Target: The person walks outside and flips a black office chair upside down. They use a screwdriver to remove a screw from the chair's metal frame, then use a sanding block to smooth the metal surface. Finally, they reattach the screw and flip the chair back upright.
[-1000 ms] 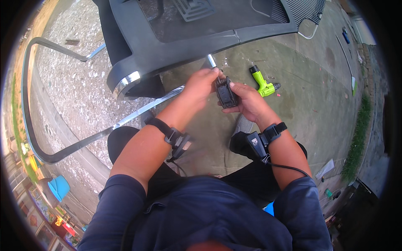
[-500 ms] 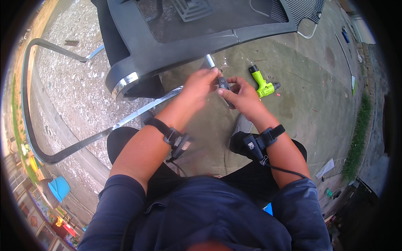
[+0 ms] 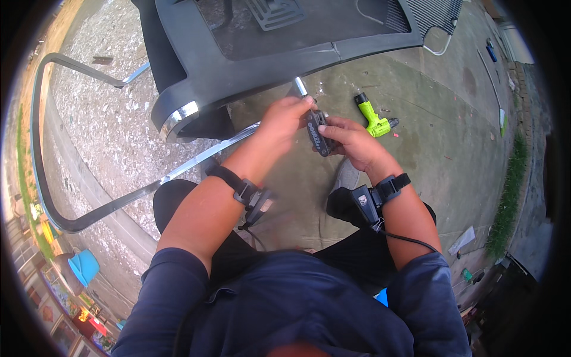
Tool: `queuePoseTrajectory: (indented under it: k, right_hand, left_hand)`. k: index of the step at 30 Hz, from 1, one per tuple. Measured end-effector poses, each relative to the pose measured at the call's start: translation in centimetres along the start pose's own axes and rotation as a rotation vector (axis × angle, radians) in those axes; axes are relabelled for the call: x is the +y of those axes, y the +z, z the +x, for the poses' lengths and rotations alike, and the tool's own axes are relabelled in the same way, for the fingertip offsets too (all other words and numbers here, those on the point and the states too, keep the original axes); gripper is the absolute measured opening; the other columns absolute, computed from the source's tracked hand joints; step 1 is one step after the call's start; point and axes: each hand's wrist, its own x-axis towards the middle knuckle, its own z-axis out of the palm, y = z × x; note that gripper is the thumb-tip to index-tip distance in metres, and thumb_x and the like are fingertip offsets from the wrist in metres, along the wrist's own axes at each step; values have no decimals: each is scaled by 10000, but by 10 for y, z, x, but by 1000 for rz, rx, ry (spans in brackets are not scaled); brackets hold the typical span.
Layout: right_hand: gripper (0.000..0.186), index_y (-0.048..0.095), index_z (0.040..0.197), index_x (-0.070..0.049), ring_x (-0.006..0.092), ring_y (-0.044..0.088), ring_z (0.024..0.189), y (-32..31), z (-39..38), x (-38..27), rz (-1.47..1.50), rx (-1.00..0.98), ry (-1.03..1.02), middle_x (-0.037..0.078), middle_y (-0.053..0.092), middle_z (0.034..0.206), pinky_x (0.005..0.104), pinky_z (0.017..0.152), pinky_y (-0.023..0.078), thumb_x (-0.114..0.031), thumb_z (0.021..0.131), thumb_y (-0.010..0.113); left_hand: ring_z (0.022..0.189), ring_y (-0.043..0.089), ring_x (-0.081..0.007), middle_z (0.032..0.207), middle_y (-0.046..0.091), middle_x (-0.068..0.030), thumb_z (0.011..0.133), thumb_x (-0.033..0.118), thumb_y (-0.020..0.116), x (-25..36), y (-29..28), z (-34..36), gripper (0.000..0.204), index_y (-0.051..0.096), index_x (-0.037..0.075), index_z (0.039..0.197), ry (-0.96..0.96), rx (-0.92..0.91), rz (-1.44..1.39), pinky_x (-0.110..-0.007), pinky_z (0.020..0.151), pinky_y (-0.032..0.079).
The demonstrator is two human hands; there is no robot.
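A dark folding hex key set [image 3: 320,135] with a row of pale marks on its side is between my hands, just off the near side of an office chair. My right hand [image 3: 355,141] grips its body, thumb on top. The fingers of my left hand [image 3: 286,116] are closed in a pinch at its upper end; the exact bit they pinch is hidden. Beyond the fingertips a short shiny metal tube [image 3: 300,87] sticks out from under the chair's black mesh backrest [image 3: 279,68].
A lime-green cordless drill [image 3: 375,121] lies on the concrete right of my hands. To the left is a bent chrome chair frame [image 3: 196,159]. A blue bucket-like thing [image 3: 84,268] stands far left. Grass [image 3: 508,196] runs along the right edge.
My right hand has turned the hex key set, so its marked side now shows, and the right fingers have shifted a little lower. My left hand stays nearly in place.
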Motion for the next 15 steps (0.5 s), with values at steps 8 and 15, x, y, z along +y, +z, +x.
queuePoseTrajectory:
  k: [8,15]
  right_hand:
    - [491,561,1094,32,201,688,790,26,2,-2,-681,352,-221,115,688,915,349,680,544,-273,794,801]
    - [393,559,1040,-28,214,663,780,26,5,10,-454,324,-288,72,670,922,374,671,529,-328,856,734]
  left_hand:
    - [897,645,-185,972,677,-68,932,235,670,-3,-4,3,217,648,31,1001,-5,-5,16,-344,839,503]
    - [890,632,-164,944,679,-50,922,232,680,1,-1,-1,190,654,47,956,-23,-4,43,-339,827,486]
